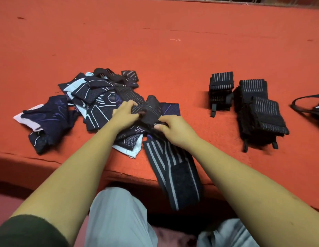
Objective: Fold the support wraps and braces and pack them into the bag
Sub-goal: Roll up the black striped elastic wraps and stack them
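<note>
Left hand (125, 114): it grips the upper, bunched end of a striped wrap (173, 168). My fingertips curl over the cloth and are hidden from me.

Right hand (174, 130): it pinches the same wrap just beside the left, thumb on top. The fingers underneath are out of sight.

Between my hands the wrap is a dark lump. I cannot tell whether it is folded or rolled. Its free end trails toward me over the edge of the orange tabletop (155, 41) and shows a black fastener patch. It hangs in front of my grey trousers (119, 220).

Pile (94, 102): loose braces, dark with purple and white patterns, lie under and to the left of my hands. They overlap too much to count.

To the right, well apart from the pile, are folded striped wraps. A small stack (221, 90) sits just beside a large stack (258, 107), and black tabs stick out at their near edges. I cannot read the number of pieces in either.

Bag (318, 108): at the right edge I see only a black loop handle and a bit of dark cloth. The rest is cut off, so the contents cannot be seen.

Dark green sleeve (21, 232): it sits at lower left and is partly cut off.
</note>
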Demonstrator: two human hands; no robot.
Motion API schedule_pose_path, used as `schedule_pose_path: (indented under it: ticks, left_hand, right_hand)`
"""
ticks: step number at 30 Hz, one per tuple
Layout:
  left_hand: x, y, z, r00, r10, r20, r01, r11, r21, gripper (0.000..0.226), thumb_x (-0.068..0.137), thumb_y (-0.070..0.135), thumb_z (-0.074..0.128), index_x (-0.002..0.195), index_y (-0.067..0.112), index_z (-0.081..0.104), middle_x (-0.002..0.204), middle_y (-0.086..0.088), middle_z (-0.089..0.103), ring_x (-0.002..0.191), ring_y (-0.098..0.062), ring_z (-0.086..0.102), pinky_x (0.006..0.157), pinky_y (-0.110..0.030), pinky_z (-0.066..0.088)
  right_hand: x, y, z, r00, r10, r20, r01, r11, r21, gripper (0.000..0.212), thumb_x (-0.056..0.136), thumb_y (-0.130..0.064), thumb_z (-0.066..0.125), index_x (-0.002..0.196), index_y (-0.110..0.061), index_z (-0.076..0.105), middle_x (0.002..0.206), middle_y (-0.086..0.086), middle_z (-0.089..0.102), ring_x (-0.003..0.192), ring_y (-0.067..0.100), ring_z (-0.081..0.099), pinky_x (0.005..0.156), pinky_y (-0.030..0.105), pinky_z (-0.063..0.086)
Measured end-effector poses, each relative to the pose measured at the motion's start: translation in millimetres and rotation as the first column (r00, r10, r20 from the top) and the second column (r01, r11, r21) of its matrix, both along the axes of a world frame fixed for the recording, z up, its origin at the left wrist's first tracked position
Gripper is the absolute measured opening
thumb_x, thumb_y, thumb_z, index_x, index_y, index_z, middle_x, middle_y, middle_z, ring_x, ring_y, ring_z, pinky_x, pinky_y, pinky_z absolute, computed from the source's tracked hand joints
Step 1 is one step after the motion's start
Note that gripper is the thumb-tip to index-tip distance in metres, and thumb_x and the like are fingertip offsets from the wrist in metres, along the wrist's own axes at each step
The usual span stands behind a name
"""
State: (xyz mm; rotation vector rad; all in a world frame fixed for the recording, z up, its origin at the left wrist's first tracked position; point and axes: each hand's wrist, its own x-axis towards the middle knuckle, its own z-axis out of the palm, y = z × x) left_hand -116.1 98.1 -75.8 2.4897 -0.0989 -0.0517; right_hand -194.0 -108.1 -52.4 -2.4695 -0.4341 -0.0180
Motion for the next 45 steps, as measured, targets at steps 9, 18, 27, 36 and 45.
schedule_pose_path:
  ticks: [9, 18, 27, 36, 45]
  left_hand:
    - [-3.9, -3.3, -3.9, 0.996, 0.069, 0.056, -0.065, 0.996, -0.067, 0.034, 0.089, 0.036, 0.068, 0.118, 0.028, 0.055, 0.123, -0.002, 0.055, 0.111, -0.020, 0.049, 0.104, -0.038, 0.028]
    - [-43.3, -36.0, 53.3, 0.772, 0.115, 0.625, 0.037, 0.974, -0.224, 0.029, 0.087, 0.020, 0.061, 0.115, 0.016, 0.063, 0.130, -0.005, 0.048, 0.116, 0.003, 0.046, 0.110, -0.038, 0.036]
    - [-87.5, -109.4, 55.6, 0.669, -0.741, -0.057, 0.242, 0.290, -0.926, 0.119, 0.062, 0.075, 0.074, 0.154, 0.016, 0.028, 0.146, -0.001, 0.052, 0.142, -0.014, 0.041, 0.119, -0.037, 0.031]
    - [-98.5, -133.3, 76.0, 0.845, -0.535, 0.002, 0.149, 0.231, -0.961, 0.027, 0.086, 0.001, 0.058, 0.111, 0.010, 0.058, 0.080, -0.001, 0.074, 0.067, -0.019, 0.072, 0.064, -0.032, 0.060]
    - [-95.3, -120.2, 73.2, 0.634, -0.707, -0.313, 0.113, 0.485, -0.867, 0.031, 0.085, 0.012, 0.068, 0.117, 0.012, 0.066, 0.109, -0.004, 0.073, 0.097, -0.016, 0.070, 0.096, -0.036, 0.053]
  right_hand:
    - [-33.4, -89.7, 39.9, 0.977, -0.194, -0.089, 0.210, 0.794, 0.570, 0.011, 0.096, -0.015, 0.064, 0.092, -0.015, 0.074, 0.084, -0.008, 0.072, 0.077, 0.000, 0.060, 0.072, 0.022, 0.048]
    - [-36.3, -98.7, 82.2, 0.989, -0.104, -0.103, 0.141, 0.874, 0.465, 0.005, 0.085, -0.015, 0.077, 0.081, -0.014, 0.075, 0.079, -0.009, 0.075, 0.077, 0.003, 0.069, 0.078, 0.027, 0.057]
    - [-38.9, -87.9, 118.0, 0.949, 0.216, -0.231, 0.113, 0.449, 0.886, 0.007, 0.096, -0.017, 0.057, 0.097, -0.010, 0.056, 0.073, 0.000, 0.059, 0.062, 0.011, 0.052, 0.055, 0.020, 0.044]
    - [-23.4, -108.3, 113.2, 0.958, 0.020, -0.287, 0.235, 0.519, 0.822, 0.026, 0.082, 0.005, 0.063, 0.106, -0.001, 0.056, 0.092, 0.021, 0.060, 0.077, 0.030, 0.059, 0.063, 0.037, 0.051]
    - [-4.7, -128.8, 100.0, 0.914, -0.395, -0.096, 0.398, 0.822, 0.408, 0.022, 0.079, -0.013, 0.081, 0.096, -0.002, 0.073, 0.085, 0.014, 0.075, 0.074, 0.030, 0.073, 0.069, 0.046, 0.059]
